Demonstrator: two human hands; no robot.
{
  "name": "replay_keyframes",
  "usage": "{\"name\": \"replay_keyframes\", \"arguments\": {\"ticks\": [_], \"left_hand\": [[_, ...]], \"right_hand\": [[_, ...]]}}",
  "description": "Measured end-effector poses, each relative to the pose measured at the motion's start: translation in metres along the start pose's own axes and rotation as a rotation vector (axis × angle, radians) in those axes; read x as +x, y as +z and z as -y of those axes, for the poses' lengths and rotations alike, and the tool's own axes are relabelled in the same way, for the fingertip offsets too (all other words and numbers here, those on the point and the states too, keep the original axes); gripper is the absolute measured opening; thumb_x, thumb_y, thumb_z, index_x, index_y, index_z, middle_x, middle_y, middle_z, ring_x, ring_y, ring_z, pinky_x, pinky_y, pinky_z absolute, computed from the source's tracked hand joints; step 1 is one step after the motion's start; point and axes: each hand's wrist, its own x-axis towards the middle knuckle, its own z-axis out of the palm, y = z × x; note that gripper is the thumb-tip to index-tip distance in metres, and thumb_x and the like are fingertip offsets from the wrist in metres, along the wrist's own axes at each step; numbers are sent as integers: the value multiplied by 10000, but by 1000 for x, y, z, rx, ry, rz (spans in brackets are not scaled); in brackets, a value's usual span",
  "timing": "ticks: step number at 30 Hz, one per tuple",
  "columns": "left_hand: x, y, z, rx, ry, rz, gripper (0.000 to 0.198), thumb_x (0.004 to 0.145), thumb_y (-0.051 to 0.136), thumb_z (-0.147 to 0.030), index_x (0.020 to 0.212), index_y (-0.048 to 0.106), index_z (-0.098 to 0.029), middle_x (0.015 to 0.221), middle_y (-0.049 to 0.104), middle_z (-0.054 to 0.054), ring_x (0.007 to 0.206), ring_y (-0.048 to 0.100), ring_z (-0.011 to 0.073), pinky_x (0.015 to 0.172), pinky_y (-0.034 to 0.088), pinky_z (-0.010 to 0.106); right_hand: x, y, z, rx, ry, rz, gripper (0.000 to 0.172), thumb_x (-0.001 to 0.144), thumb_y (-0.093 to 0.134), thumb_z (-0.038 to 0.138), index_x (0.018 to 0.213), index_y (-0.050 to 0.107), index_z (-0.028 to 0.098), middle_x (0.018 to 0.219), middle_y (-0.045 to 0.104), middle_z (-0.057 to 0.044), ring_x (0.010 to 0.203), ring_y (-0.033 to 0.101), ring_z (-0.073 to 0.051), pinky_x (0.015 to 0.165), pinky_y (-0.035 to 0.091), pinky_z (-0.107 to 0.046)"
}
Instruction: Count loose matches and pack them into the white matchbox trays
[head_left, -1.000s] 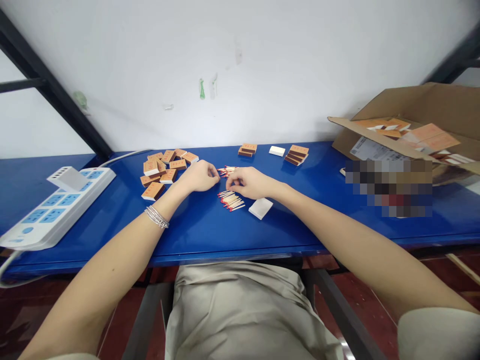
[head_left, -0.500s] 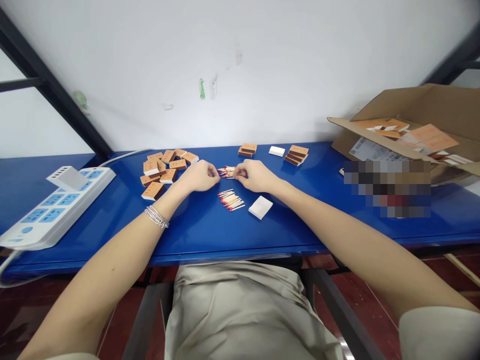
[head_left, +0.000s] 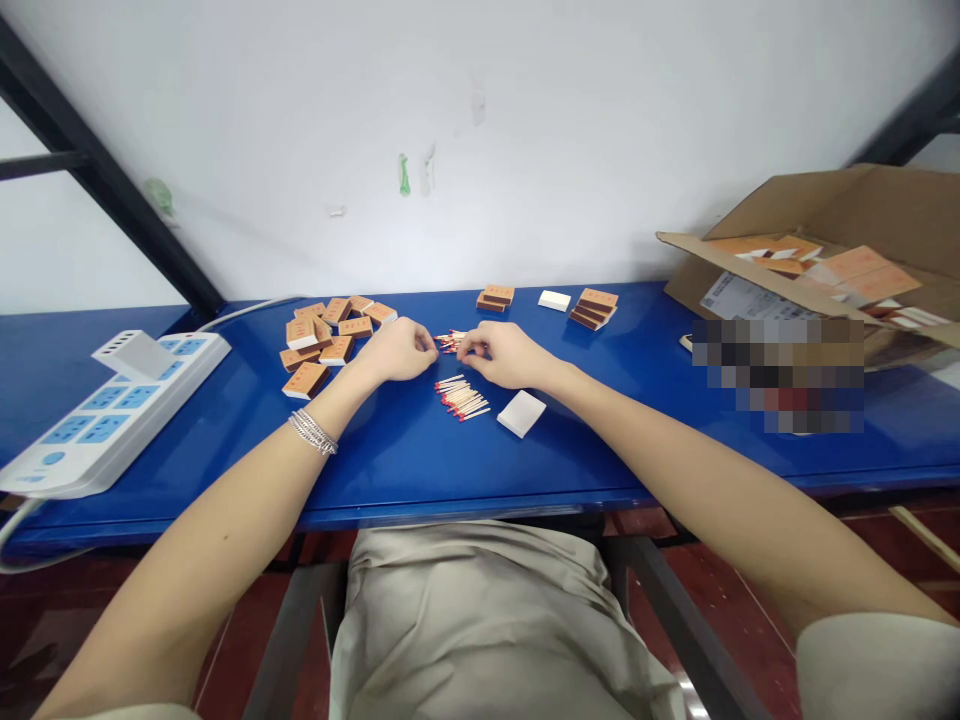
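Left hand (head_left: 407, 350) and right hand (head_left: 506, 355), both part-curled, flank the far matches (head_left: 451, 342) on the desk (head_left: 405, 465); any grip cannot be told. Near matches (head_left: 463, 398) lie left of a white box (head_left: 522, 413).

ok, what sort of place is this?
Likely a small workshop or workroom, though the view is narrow: a blue worktop against a marked wall, a large power strip, and an open cardboard box holding matchboxes.

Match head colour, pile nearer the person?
Red match heads, seen best in the head view.
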Motion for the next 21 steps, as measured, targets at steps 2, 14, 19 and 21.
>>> {"name": "replay_keyframes", "arguments": {"ticks": [2, 14, 19, 21], "left_hand": [[0, 0, 0, 7, 3, -1, 200, 739, 599, -246, 836, 751, -158, 769, 728, 54, 672, 627, 166, 648, 470, 260], [1, 1, 2, 12, 0, -16, 195, 741, 612, -266, 854, 739, -171, 765, 701, 48, 669, 611, 163, 671, 480, 277], [0, 1, 1, 8, 4, -16, 200, 742, 605, -268, 850, 736, -163, 762, 704, 59, 664, 617, 170, 686, 490, 288], [0, 1, 1, 10, 1, -14, 207, 740, 603, -268, 854, 739, -163, 766, 709, 63, 669, 623, 177, 688, 495, 291]], "right_hand": [[1, -2, -6, -45, 60, -29, 170, 807, 586, 163, 887, 737, 167, 743, 638, -28, 691, 541, -140, 653, 372, -256], [4, 2, -9, -107, 105, -24, 217, 827, 551, 156, 956, 724, 177, 846, 674, -59, 762, 566, -167, 708, 393, -276], [5, 3, -9, -116, 95, -23, 187, 815, 532, 131, 882, 703, 162, 821, 647, -65, 751, 544, -166, 676, 369, -273], [5, 4, -7, -98, 58, -16, 177, 817, 535, 134, 869, 702, 162, 798, 633, -60, 743, 536, -164, 671, 363, -270]]}}
